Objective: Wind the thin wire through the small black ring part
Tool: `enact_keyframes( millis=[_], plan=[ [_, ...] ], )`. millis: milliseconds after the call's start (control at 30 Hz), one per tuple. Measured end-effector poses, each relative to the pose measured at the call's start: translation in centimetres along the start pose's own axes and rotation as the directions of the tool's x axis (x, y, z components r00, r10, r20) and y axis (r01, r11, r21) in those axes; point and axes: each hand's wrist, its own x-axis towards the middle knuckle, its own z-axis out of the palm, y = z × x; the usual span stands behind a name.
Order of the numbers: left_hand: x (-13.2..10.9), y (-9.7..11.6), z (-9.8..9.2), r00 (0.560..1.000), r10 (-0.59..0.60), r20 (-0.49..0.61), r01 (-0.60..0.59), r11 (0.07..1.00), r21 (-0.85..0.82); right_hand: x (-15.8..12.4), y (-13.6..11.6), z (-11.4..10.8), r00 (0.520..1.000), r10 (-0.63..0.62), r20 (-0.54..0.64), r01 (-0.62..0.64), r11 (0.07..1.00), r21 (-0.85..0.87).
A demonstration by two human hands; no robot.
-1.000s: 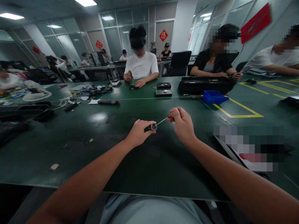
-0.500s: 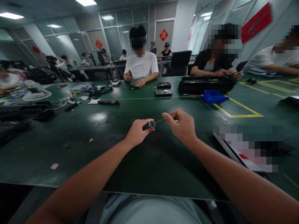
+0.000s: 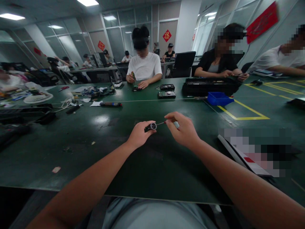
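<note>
In front of me, above the green table [image 3: 147,165], my left hand [image 3: 138,134] is closed around a small black cylindrical part [image 3: 150,127]. A round silver-rimmed end of that part faces right and toward me. My right hand [image 3: 183,128] grips a thin screwdriver [image 3: 161,123] by its handle, with thumb and fingers pinched together. The slim metal shaft points left and its tip meets the rim of the part or lies just beside it; I cannot tell which. Most of the handle is hidden by my fingers.
A blue bin [image 3: 219,99] and a long black casing [image 3: 211,86] lie at the back right. Hard drives [image 3: 166,94] sit at the far middle, before a person in white [image 3: 144,66]. A marker-like tool [image 3: 111,104] and cables [image 3: 100,90] lie left; a folder [image 3: 247,156] lies right.
Both hands have shifted slightly left with the part and the screwdriver. The fingers of my right hand have changed position around the handle.
</note>
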Motion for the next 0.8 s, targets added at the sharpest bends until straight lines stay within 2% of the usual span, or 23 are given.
enact_keyframes(
  millis=[233,467,600,700,800],
  plan=[
    [0.0,0.4,-0.1,1.0,-0.013,0.027,0.013,1.0,0.01,0.3,-0.2,-0.1,0.987,0.15,0.057,-0.142,0.982,-0.127],
    [0.0,0.1,-0.1,0.999,-0.027,0.018,0.027,1.0,0.002,0.0,-0.4,0.0,0.994,0.085,0.066,-0.08,0.994,-0.078],
    [0.0,-0.1,0.0,1.0,-0.023,0.02,0.023,1.0,0.0,-0.1,-0.5,0.0,0.991,0.114,0.07,-0.111,0.993,-0.048],
    [0.0,-0.2,0.1,1.0,-0.021,0.005,0.021,1.0,-0.001,0.0,-0.4,0.3,0.981,0.193,0.001,-0.193,0.979,0.066],
    [0.1,-0.2,0.2,0.999,-0.028,-0.023,0.029,0.999,0.025,0.2,0.0,1.1,0.938,0.347,-0.012,-0.325,0.887,0.327]
  ],
)
